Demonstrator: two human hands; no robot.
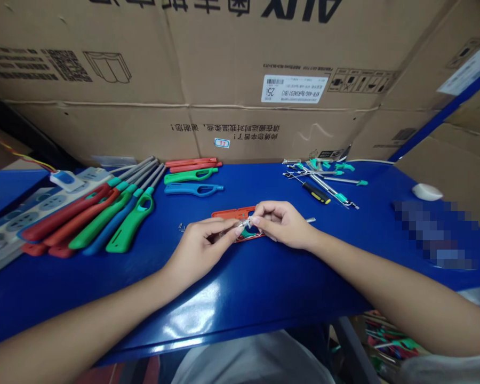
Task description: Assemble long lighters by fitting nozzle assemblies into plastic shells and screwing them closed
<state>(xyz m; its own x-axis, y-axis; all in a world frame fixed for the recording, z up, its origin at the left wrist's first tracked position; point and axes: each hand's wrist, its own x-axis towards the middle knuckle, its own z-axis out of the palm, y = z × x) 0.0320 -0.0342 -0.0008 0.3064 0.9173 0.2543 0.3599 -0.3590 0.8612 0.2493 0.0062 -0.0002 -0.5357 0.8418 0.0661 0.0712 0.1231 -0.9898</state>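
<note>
Near the middle of the blue table (208, 320), my left hand (198, 245) pinches a small clear and whitish part (245, 223) between thumb and forefinger. The fingertips of my right hand (286, 224) are closed on the other end of that part; its exact kind is too small to tell. Below and behind my fingers lies an opened orange lighter casing (224, 213) with green pieces and thin wire inside, partly hidden by my hands. A metal tube end (311, 220) shows just past my right hand. Several tiny screws (181, 228) lie left of the casing.
Long-necked lighters (130, 224) rest against a power strip (24, 216) at left. Coloured lighter handles (194, 189) lie at the back. Metal tubes with green parts (328, 184) and a screwdriver (316, 193) are back right. Cardboard (224, 80) walls the rear. A white object (427, 192) sits far right.
</note>
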